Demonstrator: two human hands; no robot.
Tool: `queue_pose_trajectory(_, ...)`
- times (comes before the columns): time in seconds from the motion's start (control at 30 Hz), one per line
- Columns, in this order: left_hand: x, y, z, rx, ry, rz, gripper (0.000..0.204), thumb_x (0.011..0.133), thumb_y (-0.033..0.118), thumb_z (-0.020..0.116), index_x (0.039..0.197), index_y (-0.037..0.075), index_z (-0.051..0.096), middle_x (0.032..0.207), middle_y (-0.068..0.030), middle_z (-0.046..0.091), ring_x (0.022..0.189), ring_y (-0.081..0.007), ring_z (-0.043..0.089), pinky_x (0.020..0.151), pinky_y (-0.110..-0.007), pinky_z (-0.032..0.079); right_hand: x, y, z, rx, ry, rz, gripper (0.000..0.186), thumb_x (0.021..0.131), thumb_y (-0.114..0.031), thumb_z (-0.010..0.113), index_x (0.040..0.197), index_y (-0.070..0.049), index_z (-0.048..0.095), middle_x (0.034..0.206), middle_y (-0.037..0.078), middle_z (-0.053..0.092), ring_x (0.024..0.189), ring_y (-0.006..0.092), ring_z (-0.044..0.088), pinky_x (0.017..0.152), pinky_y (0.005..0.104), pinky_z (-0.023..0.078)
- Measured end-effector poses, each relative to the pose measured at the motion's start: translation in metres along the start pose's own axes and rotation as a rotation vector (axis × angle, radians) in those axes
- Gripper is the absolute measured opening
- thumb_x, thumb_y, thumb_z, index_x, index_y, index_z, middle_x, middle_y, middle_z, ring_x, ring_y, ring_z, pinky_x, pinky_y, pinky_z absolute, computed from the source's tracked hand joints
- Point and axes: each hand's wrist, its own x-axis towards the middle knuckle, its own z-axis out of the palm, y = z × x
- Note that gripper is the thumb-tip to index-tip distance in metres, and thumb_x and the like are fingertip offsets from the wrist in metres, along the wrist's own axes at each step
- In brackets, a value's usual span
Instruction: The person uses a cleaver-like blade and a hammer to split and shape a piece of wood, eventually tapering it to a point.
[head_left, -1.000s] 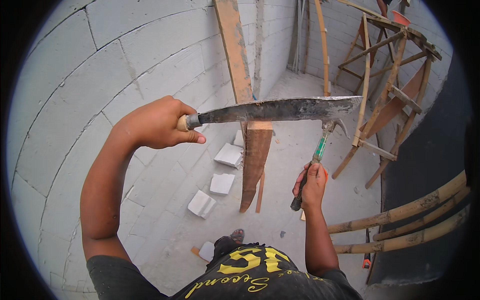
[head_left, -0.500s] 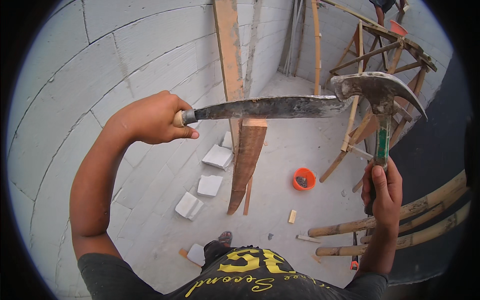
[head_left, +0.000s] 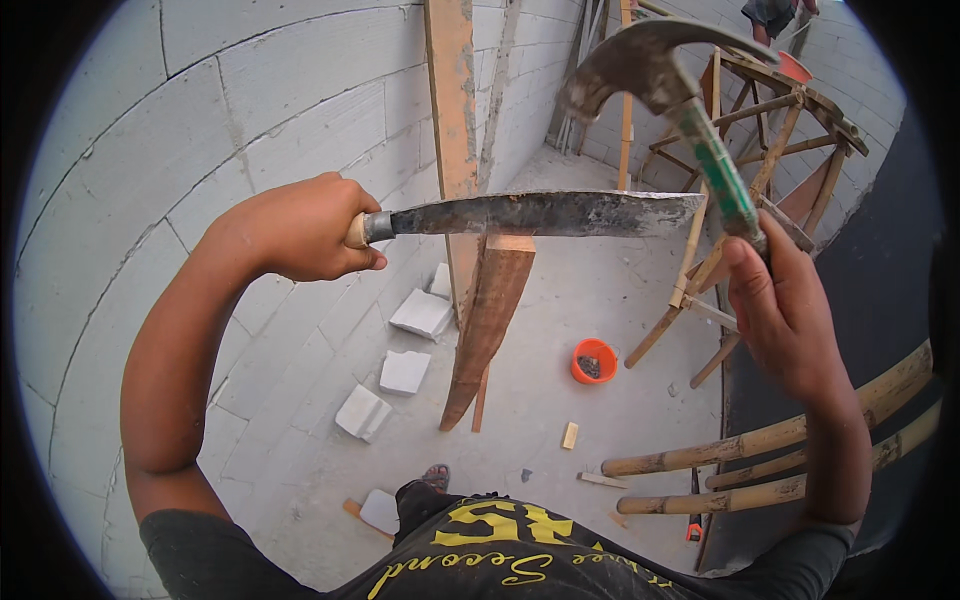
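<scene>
My left hand (head_left: pixel 315 228) is closed round the light wooden handle of a machete (head_left: pixel 560 213), its long dark blade stretching level to the right. Under the blade's middle stands a brown wooden plank (head_left: pixel 490 325), its sawn top end against or just beneath the edge. In my right hand (head_left: pixel 785 305) is a claw hammer (head_left: pixel 680 95), gripped by its green-marked handle. The hammer's head is raised above and beyond the blade's tip, apart from it. My fingers wrap round both handles.
A pale upright board (head_left: pixel 455 110) stands by the block wall (head_left: pixel 290 130). Broken white blocks (head_left: pixel 405 372) and an orange bucket (head_left: pixel 594 361) are on the floor. Bamboo poles (head_left: pixel 720 445) lie at right. Beyond is bamboo scaffolding (head_left: pixel 790 140), with another person (head_left: pixel 768 18) at its top.
My right hand has risen, and the hammer has swung up and leftward with its head tilting. The machete and the plank are nearly where they were.
</scene>
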Motion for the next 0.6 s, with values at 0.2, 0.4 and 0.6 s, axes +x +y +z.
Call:
queue_pose_trajectory(0.2,0.005,0.003,-0.005,-0.004,-0.008,-0.036,0.023,0.084,0.020,0.078,0.081,-0.001,0.069,0.063,-0.0150,0.064,0.061,-0.0292,0.062,0.061,-0.041,0.048,-0.002,-0.022,-0.015,-0.077,0.009,0.059,0.041,0.108,-0.038,0.049,0.091,-0.001,0.053,0.059,0.002,0.048,0.053,0.0106,0.048,0.051,0.0303,0.038)
queue_pose_trajectory(0.4,0.009,0.000,-0.004,0.011,-0.007,-0.010,0.019,0.084,0.017,0.076,0.082,-0.001,0.069,0.065,-0.0157,0.065,0.062,-0.0294,0.063,0.062,-0.041,0.049,0.008,0.004,0.000,0.353,0.316,-0.158,0.039,0.109,-0.039,0.045,0.090,-0.006,0.054,0.060,-0.004,0.044,0.041,0.0019,0.038,0.037,0.0183,0.031)
queue_pose_trajectory(0.6,0.007,-0.004,-0.011,0.032,0.018,-0.016,0.015,0.083,0.014,0.075,0.082,0.000,0.069,0.066,-0.0155,0.065,0.064,-0.0304,0.064,0.063,-0.042,0.050,0.012,-0.012,-0.001,-0.222,-0.218,0.044,0.038,0.107,-0.040,0.052,0.095,-0.004,0.056,0.063,-0.003,0.050,0.053,0.0064,0.044,0.050,0.0240,0.037)
